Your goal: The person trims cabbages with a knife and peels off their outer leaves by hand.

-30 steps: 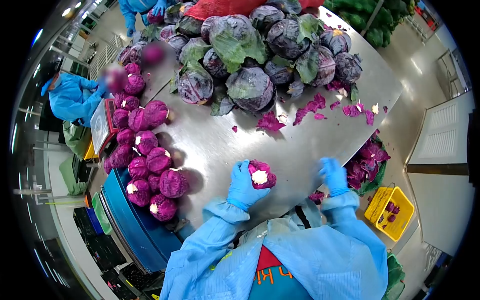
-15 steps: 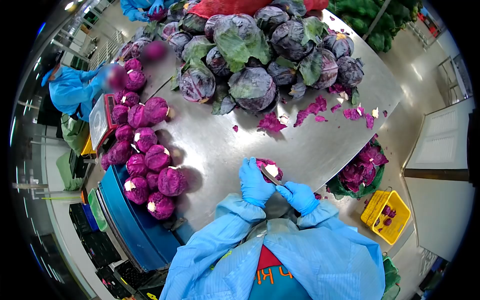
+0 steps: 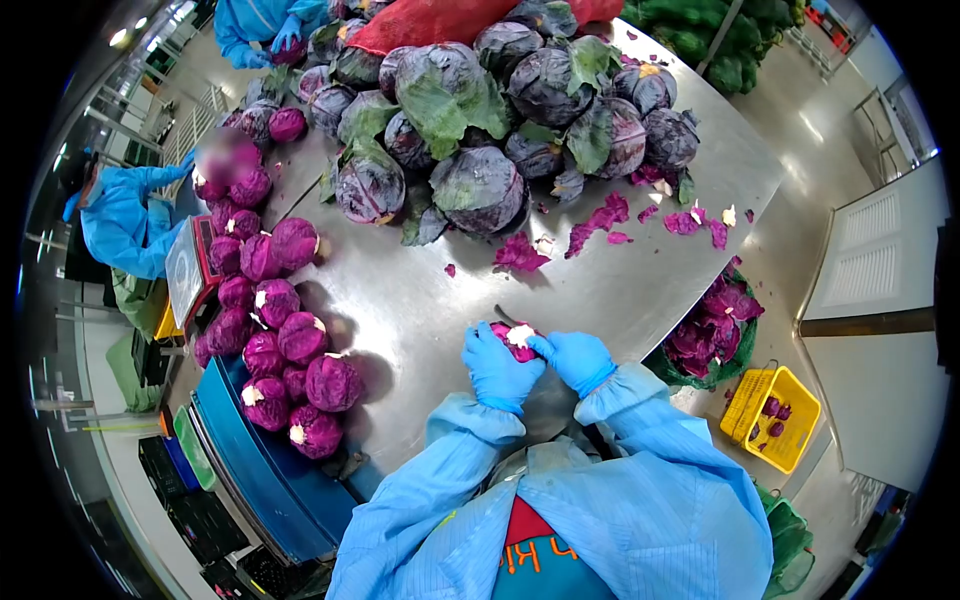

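Note:
My left hand (image 3: pixel 500 370), in a blue glove, is wrapped round the left side of a small purple cabbage (image 3: pixel 515 338) with a white cut stem. My right hand (image 3: pixel 573 360) is closed at the cabbage's right side. The dark curved blade of a knife (image 3: pixel 505 316) sticks out beyond the cabbage; its handle is hidden, seemingly within my right hand. Peeled purple cabbages (image 3: pixel 302 337) lie in a group to the left. Beyond my hands is a heap of unpeeled cabbages (image 3: pixel 480 190) with dark outer leaves, and torn purple leaves (image 3: pixel 520 254) lie before it.
The metal table (image 3: pixel 420 300) has its right edge near a green bag of leaves (image 3: pixel 712 335). A yellow basket (image 3: pixel 770 418) stands on the floor. At left are a red scale (image 3: pixel 192 265), a blue bin (image 3: pixel 260 465) and a co-worker (image 3: pixel 125 220); another co-worker is at the top.
My right hand came in from the right with the knife to the cabbage. Now the blade has moved from its front to its far side. The whole view has shifted slightly.

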Available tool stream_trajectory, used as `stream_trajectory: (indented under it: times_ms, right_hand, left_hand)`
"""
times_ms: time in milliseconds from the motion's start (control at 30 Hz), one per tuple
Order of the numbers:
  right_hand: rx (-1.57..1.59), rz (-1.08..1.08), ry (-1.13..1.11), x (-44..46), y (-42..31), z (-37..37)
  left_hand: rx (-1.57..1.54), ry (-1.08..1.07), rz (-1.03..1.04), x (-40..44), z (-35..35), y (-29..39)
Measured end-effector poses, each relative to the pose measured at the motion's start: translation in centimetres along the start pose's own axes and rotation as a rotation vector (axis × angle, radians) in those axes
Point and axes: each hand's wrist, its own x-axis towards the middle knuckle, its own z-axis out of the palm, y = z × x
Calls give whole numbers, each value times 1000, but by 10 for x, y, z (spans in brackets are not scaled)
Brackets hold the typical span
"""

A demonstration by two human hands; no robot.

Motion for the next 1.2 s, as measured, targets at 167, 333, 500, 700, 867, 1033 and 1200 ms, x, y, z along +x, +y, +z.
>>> stream_trajectory:
  times_ms: [167, 333, 500, 700, 867, 1033, 1200]
  right_hand:
    - [172, 286, 66, 40, 69, -17]
    - [647, 215, -119, -12, 42, -9]
    - [428, 23, -247, -35, 3, 15]
    - [499, -69, -391, -14, 22, 9]
    - [529, -38, -368, -1, 23, 6]
    - [511, 88, -444, 9, 17, -1]
    - [376, 172, -518, 12, 6, -11]
  left_hand:
    - [-92, 63, 141, -14, -3, -12]
    - [-190, 31, 163, -20, -3, -41]
    - [-154, 32, 135, -20, -3, -32]
    - [-113, 57, 159, -16, 4, -32]
    - [-81, 40, 116, -12, -3, -19]
    - [-36, 15, 35, -9, -9, -5]
    - [-5, -13, 17, -4, -9, -2]
